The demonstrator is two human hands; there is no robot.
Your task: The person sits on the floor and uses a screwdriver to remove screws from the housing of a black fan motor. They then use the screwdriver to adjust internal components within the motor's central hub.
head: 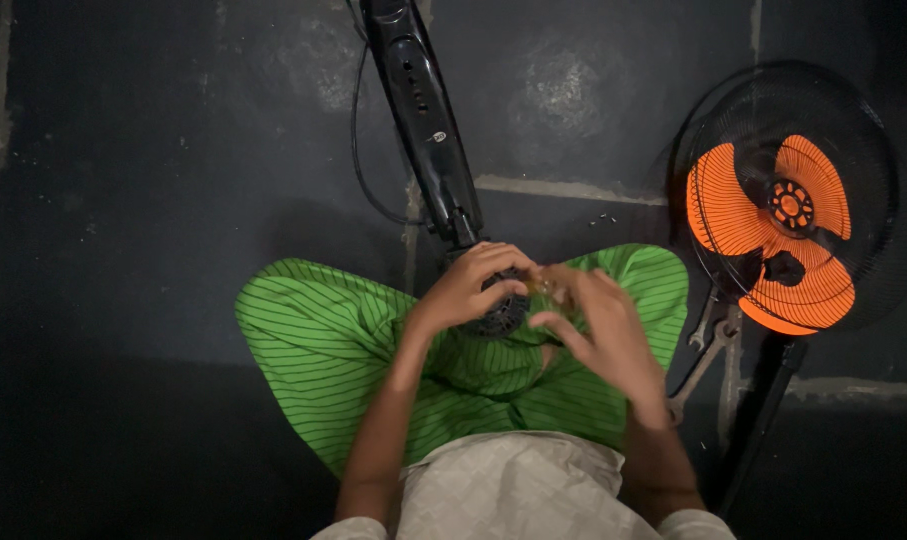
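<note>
The black fan column lay on the dark floor with its long axis running from 12 o'clock down to the lap; its round motor end rested between the knees. The left hand cupped that end, fingers curled over it; the right hand pinched a small part (too small to identify) just beside it at 3 o'clock; both hands lay equally near.

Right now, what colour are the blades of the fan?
The fan blades are orange, behind a black grille; the head view shows them.
</note>
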